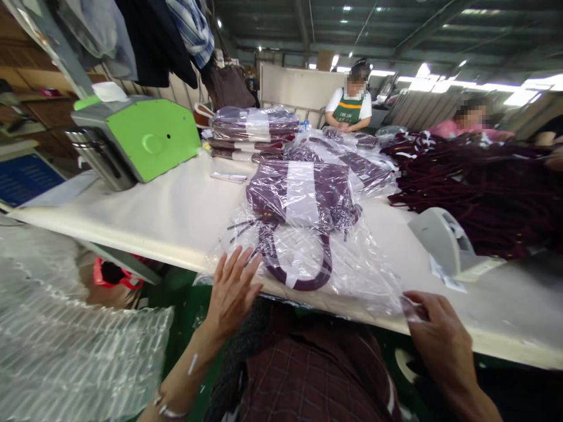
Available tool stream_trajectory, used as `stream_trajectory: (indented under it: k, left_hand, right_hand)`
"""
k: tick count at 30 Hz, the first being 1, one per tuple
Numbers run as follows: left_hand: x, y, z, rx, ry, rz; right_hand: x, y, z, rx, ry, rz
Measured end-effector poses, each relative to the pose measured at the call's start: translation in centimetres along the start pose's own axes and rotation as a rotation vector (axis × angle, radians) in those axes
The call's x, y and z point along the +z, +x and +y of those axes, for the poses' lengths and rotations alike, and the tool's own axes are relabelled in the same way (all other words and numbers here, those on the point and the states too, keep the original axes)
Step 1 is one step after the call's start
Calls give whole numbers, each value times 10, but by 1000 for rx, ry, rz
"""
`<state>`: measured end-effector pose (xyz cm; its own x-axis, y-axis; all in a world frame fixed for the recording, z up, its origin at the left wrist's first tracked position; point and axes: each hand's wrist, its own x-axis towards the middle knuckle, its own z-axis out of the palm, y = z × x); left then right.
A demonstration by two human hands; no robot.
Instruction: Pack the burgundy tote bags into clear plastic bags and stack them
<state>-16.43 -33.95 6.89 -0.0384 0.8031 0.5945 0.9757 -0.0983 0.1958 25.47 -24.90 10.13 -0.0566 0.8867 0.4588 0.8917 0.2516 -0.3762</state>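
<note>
In front of me a dark purple handbag (268, 187) lies flat on the table inside a clear plastic bag (360, 258). A pale paper band (302, 193) runs across its body, and its curved handle (328, 258) points toward me, with a white wrap at the middle. My left hand (235, 287) rests with fingers spread on the plastic at the near left, beside the handle. My right hand (437, 325) pinches the plastic bag's near right corner at the table edge.
Several wrapped bags (246, 126) are stacked behind. A green machine (153, 138) and a steel flask (103, 158) stand left. On the right are a grey tape dispenser (444, 234) and a heap of dark red straps (484, 181). A co-worker (349, 108) stands across the table.
</note>
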Motion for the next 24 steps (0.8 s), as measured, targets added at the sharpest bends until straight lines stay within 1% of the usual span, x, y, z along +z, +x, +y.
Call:
stream_trajectory:
  k: [2, 4, 5, 6, 8, 10, 11, 13, 15, 17, 19, 21, 24]
  left_hand:
    - [6, 7, -7, -87, 20, 26]
    - [5, 9, -14, -145, 32, 53]
    - [3, 9, -13, -138, 23, 52]
    - [2, 10, -8, -103, 6, 41]
    - [2, 15, 14, 41, -44, -7]
    - [9, 25, 44, 210, -77, -80]
    - [15, 31, 57, 264, -83, -107]
    - [25, 44, 74, 286, -84, -135]
    - [33, 54, 79, 240, -94, -141]
    - [37, 61, 82, 201, -138, -144]
    - [36, 65, 93, 207, -200, -143]
    - [32, 69, 118, 292, -221, -137]
    - [29, 81, 165, 477, -131, -110]
  right_hand:
    - [-8, 3, 0, 32, 17, 3]
    - [-16, 5, -3, 56, 34, 17]
    - [-18, 6, -7, 58, 38, 22]
    - [-20, 7, -12, 51, 36, 30]
    - [-21, 9, -24, 6, 18, 64]
    - [-21, 12, -35, -49, -2, 108]
    - [-22, 13, -38, -71, -7, 131]
    - [-24, 15, -40, -88, -17, 159]
    - [-28, 16, -37, -73, -31, 168]
    - [-33, 16, -35, -33, -43, 151]
    - [-35, 15, -36, -4, -47, 136]
    - [-35, 15, -41, -13, -45, 145]
    - [-30, 15, -45, -94, -27, 209]
